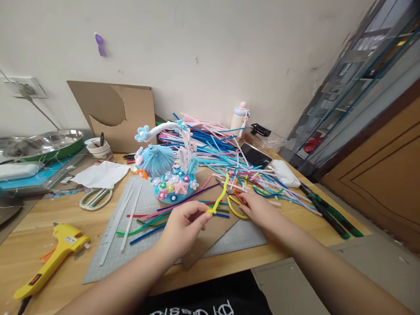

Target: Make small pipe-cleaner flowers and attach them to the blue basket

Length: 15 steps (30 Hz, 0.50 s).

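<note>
Left hand [183,225] pinches yellow pipe cleaner [222,196] pointing one o'clock; right hand [257,208], three o'clock, on pliers [231,208], grip unclear.

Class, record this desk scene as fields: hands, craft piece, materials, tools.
Left hand: pinching a bent yellow pipe cleaner
Right hand: at a yellow-handled tool, probably pliers
Craft piece: flower-dotted model with a blue shell
Materials: multicoloured pipe-cleaner heap; translucent glue sticks on grey cutting mat
Tools at left: yellow glue gun; pale-handled scissors

Light's pretty soft and even across the wall [229,57], glints on the tray [76,139], wide-angle stretch tilting the door [377,151], fine detail kinda mushy.
</note>
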Tool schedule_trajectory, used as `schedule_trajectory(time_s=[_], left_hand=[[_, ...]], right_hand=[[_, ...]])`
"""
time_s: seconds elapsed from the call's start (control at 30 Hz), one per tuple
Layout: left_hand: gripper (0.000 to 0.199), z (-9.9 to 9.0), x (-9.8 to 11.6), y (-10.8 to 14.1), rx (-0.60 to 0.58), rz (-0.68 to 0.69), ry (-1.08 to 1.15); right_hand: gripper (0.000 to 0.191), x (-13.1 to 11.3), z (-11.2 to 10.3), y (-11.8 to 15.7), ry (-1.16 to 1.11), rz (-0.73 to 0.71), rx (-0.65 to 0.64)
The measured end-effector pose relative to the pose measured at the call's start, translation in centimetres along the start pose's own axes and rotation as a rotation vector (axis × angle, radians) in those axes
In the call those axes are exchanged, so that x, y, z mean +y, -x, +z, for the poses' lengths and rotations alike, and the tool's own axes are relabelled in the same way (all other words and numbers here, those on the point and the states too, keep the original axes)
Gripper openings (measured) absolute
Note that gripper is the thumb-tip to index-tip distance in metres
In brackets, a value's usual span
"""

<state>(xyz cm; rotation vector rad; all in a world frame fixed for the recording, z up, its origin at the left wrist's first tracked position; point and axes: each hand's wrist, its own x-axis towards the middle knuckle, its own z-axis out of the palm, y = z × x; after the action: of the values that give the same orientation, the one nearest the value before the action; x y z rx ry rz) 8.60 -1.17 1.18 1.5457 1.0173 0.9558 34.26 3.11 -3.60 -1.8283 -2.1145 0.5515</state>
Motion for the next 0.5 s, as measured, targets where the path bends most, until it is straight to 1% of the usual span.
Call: schedule_trajectory(time_s=[0.1, 0.2, 0.27, 0.33, 0.37, 0.4, 0.43, 0.47, 0.5], left_hand=[[0.016, 0.8, 0.6, -0.8, 0.014, -0.038, 0.119], [0.023, 1.3, 1.1, -1.9, 0.049, -0.070, 0.244], [0.026, 1.5, 1.3, -2.7, 0.077, -0.099, 0.331], [0.028, 1.9, 1.3, -3.5, 0.096, -0.131, 0.414], [0.028, 2.1, 1.2, -3.9, 0.097, -0.144, 0.453], [0.029, 2.4, 1.1, -4.2, 0.098, -0.156, 0.488], [0.029, 2.6, 1.0, -4.6, 0.100, -0.171, 0.522], [0.029, 2.9, 0.8, -4.9, 0.106, -0.188, 0.557], [0.030, 3.1, 0.7, -5.2, 0.115, -0.205, 0.592]], right_hand=[[0.010, 0.4, -0.7, -0.5, -0.071, 0.038, -0.052], [0.018, 0.8, -2.0, -0.2, -0.190, 0.075, -0.086], [0.027, 0.9, -2.8, 0.6, -0.425, 0.093, -0.128], [0.031, 0.8, -3.1, 1.7, -0.928, 0.122, -0.172], [0.032, 0.6, -3.0, 2.3, -1.142, 0.121, -0.180], [0.033, 0.4, -2.9, 2.9, -1.311, 0.115, -0.177], [0.037, 0.1, -2.7, 3.5, -1.421, 0.099, -0.180], [0.044, -0.2, -2.5, 4.0, -1.483, 0.076, -0.192], [0.054, -0.5, -2.3, 4.5, -1.503, 0.045, -0.210]])
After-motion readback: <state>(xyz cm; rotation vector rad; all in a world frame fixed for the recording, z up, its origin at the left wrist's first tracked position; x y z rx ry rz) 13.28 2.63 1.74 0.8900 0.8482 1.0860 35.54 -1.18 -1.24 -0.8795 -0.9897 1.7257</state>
